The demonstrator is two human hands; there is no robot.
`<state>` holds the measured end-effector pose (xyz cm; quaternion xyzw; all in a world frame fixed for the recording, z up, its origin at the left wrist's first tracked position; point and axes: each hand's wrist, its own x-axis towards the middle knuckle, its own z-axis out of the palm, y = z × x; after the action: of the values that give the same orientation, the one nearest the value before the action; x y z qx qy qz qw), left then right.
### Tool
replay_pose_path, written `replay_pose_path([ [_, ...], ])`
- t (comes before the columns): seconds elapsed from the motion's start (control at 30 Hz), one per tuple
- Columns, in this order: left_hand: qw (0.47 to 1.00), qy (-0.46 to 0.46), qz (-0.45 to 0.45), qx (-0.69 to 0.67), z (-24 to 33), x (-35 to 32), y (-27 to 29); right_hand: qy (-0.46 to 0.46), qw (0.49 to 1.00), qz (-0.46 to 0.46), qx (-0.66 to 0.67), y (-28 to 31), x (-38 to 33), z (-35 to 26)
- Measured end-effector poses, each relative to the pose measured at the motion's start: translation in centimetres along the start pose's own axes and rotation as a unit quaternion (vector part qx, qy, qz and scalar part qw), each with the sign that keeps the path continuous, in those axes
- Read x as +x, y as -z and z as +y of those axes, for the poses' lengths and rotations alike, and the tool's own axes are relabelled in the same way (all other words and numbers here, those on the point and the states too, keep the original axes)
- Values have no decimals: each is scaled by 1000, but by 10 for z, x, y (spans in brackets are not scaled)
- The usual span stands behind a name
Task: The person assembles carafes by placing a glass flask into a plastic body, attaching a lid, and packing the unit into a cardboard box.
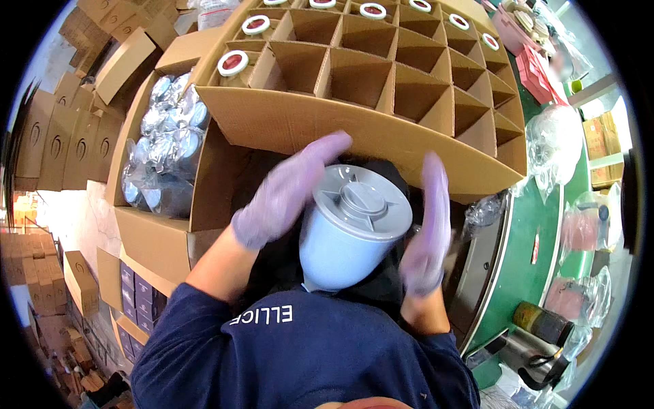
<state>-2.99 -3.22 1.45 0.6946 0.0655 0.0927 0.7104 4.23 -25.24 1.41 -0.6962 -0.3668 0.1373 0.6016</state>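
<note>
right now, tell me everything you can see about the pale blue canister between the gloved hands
The pale blue canister looks like smooth plastic, round and tapering downward, capped by a grey ribbed lid with a raised central knob. It tilts toward the divided cardboard box. The left hand touches its side; the right hand looks open beside it.

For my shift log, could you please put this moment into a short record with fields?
left hand: gloved, flat against the grey canister
right hand: gloved, open beside the canister
canister: ribbed lid up, between both hands
divided carton: most cells empty, red-rimmed lids in the far cells
side carton: silver bagged items
</note>
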Motion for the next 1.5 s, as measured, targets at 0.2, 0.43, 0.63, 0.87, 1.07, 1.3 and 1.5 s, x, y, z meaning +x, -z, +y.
replay_pose_path([
  [0.2,911,-209,-195,297,-33,23,30,130,962,-120,-209,5,21,-32],
  [0.43,957,-139,-1,254,-73,18,29,207,922,-317,-76,38,57,0],
  [0.63,939,-8,-341,-51,-64,1,-46,362,791,-395,-295,45,19,-119],
  [0.87,969,-8,18,245,-2,-84,-29,23,874,-210,-437,73,-60,-53],
  [1.07,971,18,-57,231,-2,-134,-22,52,833,-331,-440,63,-19,26],
  [1.3,952,-131,168,219,3,-108,31,-24,920,-227,-320,20,101,16],
  [1.5,545,254,571,559,-138,-188,341,-141,967,-5,-210,42,98,-7],
])
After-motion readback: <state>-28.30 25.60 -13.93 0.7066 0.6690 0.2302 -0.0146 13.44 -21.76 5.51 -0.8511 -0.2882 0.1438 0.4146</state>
